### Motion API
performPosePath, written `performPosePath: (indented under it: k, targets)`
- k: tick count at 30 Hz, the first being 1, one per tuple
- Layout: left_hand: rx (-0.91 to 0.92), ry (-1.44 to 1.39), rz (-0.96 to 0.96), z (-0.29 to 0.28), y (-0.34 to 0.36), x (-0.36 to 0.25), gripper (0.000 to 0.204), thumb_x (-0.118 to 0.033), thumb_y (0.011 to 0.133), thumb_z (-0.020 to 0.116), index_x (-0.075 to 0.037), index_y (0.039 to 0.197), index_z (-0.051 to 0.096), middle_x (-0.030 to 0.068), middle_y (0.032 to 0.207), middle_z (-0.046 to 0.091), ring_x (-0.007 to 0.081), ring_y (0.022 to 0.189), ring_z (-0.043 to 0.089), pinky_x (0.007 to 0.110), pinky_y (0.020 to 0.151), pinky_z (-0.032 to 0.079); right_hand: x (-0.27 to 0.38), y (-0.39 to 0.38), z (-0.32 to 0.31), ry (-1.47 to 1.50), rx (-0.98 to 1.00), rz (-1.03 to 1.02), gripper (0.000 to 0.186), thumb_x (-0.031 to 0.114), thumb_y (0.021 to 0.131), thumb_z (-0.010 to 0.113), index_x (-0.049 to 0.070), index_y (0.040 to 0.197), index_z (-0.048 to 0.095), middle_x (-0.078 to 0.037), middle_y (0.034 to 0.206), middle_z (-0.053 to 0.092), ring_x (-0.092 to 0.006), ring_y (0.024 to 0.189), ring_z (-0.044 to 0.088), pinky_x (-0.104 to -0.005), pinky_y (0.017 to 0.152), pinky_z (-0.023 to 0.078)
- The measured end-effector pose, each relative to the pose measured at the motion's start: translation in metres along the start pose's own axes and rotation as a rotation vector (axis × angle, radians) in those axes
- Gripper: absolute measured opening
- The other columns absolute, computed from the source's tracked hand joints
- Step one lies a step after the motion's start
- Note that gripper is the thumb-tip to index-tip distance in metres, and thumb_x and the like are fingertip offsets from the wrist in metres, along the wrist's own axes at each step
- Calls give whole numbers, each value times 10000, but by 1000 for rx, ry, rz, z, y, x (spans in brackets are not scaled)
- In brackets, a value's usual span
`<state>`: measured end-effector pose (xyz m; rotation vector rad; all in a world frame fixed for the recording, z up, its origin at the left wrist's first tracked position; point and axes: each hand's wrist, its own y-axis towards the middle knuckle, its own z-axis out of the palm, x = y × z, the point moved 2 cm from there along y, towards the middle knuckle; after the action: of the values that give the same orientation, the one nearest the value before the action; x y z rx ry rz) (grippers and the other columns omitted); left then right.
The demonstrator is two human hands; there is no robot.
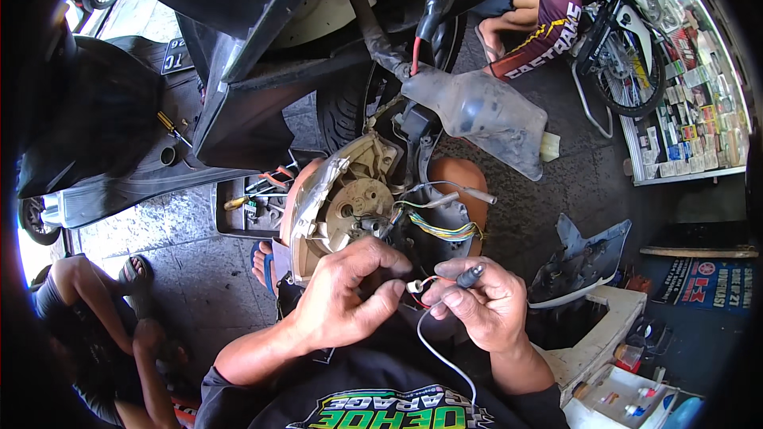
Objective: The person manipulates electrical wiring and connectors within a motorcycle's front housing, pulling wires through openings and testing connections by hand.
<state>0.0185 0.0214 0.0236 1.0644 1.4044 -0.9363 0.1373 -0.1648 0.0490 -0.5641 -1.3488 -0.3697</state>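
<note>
My right hand (489, 302) pinches a black cylindrical plug (470, 276) between thumb and fingers. A thin grey cable (424, 342) loops down from the same hand over my shirt. Red and dark wires run from these fingers to a small white connector (414, 286). Just left of that connector is my left hand (354, 290), its thumb and forefinger curved and apart, with nothing visible between them. Beyond both hands lies a dusty headlight housing (354, 199), its back facing up. A bundle of coloured wires (445, 229) and two grey-sleeved leads (477, 195) spread to its right.
A motorcycle's black bodywork (254, 103) and front tyre (342, 111) stand ahead. A translucent tank (485, 115) hangs near them. To the left is a tool tray (246, 206); a dark panel (580, 258) lies right. Other people sit at far right and lower left.
</note>
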Motion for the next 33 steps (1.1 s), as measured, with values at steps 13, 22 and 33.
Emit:
performPosePath:
  k: [13, 22, 33]
  targets:
    - [-3, 161, 219, 16, -27, -42, 455, -184, 911, 764, 27, 1304, 673, 175, 1139, 699, 338, 983, 654, 412, 867, 526, 32, -14, 34, -872, 142, -296, 271, 81, 794, 818, 7, 987, 643, -135, 919, 651, -321, 777, 694, -407, 685, 580]
    - [-8, 136, 118, 14, -29, -37, 288, -118, 851, 814, -16, 1085, 680, 128, 903, 671, 329, 836, 675, 419, 731, 554, 55, -3, 31, -570, 8, -163, 293, 81, 836, 858, -5, 1085, 729, -120, 951, 706, -187, 713, 708, -307, 635, 586]
    - [161, 84, 221, 10, -51, -39, 351, -113, 829, 829, 8, 1132, 701, 96, 892, 662, 257, 769, 660, 364, 661, 557, 44, -13, 21, -424, 307, -183, 238, 47, 810, 863, 14, 1009, 736, -125, 907, 757, -223, 756, 759, -322, 648, 610]
